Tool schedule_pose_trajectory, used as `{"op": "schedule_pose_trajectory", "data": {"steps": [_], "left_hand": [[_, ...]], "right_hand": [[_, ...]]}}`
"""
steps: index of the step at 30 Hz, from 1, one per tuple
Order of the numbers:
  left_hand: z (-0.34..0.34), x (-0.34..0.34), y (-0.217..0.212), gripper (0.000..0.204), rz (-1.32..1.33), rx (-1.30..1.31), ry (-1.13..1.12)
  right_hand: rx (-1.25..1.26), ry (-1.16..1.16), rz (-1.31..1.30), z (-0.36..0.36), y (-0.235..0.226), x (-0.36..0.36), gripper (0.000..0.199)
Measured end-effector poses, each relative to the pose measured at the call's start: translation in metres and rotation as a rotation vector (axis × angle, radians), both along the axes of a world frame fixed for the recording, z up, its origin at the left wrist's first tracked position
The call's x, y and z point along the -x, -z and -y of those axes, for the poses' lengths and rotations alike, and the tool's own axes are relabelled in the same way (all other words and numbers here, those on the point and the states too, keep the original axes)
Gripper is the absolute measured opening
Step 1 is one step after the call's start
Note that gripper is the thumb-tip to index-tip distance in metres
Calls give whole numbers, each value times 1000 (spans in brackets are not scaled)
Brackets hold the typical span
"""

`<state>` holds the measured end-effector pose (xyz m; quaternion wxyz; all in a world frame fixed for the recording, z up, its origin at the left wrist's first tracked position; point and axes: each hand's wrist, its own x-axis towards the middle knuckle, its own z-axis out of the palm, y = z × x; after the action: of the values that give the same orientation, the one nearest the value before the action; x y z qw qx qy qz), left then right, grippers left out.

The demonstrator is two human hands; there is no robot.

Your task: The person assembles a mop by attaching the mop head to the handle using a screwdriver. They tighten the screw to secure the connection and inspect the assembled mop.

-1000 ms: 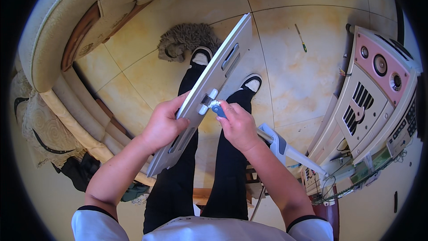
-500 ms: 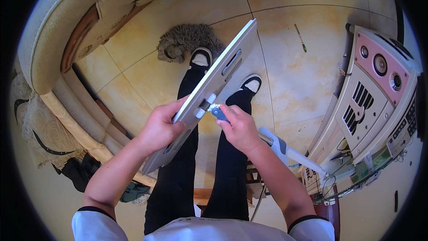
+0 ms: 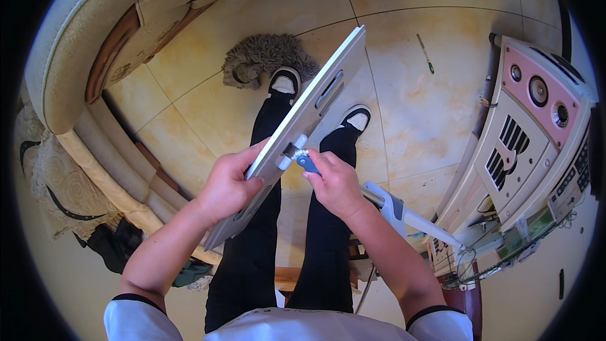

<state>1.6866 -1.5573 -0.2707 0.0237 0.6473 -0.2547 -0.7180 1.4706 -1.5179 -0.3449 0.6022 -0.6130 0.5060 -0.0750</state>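
Observation:
A flat mop plate (image 3: pixel 315 110), grey and slotted, is held tilted in front of my legs. My left hand (image 3: pixel 232 180) is closed around its near-left edge, thumb on the slotted face. At the plate's middle is a white and black mount with a blue swivel joint (image 3: pixel 307 163). My right hand (image 3: pixel 334 183) is closed on this joint, fingertips and thumb pinching it. Beyond the right wrist a mop pole (image 3: pixel 371 197) shows, silver with a pale blue-and-white sleeve (image 3: pixel 392 211). The part of the joint inside the right hand is hidden.
A shaggy grey mop pad (image 3: pixel 268 55) lies on the tiled floor by my left shoe (image 3: pixel 285 82). A green-handled screwdriver-like tool (image 3: pixel 427 55) lies farther right. A cream sofa (image 3: pixel 69 31) flanks the left, a pink-and-white speaker cabinet (image 3: pixel 536 113) the right.
My right hand has shifted slightly left and down with the blue joint, which tilts a little differently. The pole's sleeve has shifted slightly too. My left hand has barely moved.

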Motion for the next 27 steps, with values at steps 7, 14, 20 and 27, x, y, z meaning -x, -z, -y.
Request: {"op": "schedule_pose_trajectory", "data": {"steps": [7, 14, 20, 27], "left_hand": [[-1, 0, -3, 64, -4, 49, 55], [-12, -6, 1, 65, -10, 125, 33], [-15, -7, 1, 65, -14, 118, 35], [-25, -7, 0, 66, 17, 186, 77]], "right_hand": [[-31, 14, 9, 2, -3, 1, 35], [-44, 28, 37, 3, -7, 1, 35], [-36, 35, 29, 2, -7, 1, 35], [-85, 43, 30, 3, -9, 0, 34]]}}
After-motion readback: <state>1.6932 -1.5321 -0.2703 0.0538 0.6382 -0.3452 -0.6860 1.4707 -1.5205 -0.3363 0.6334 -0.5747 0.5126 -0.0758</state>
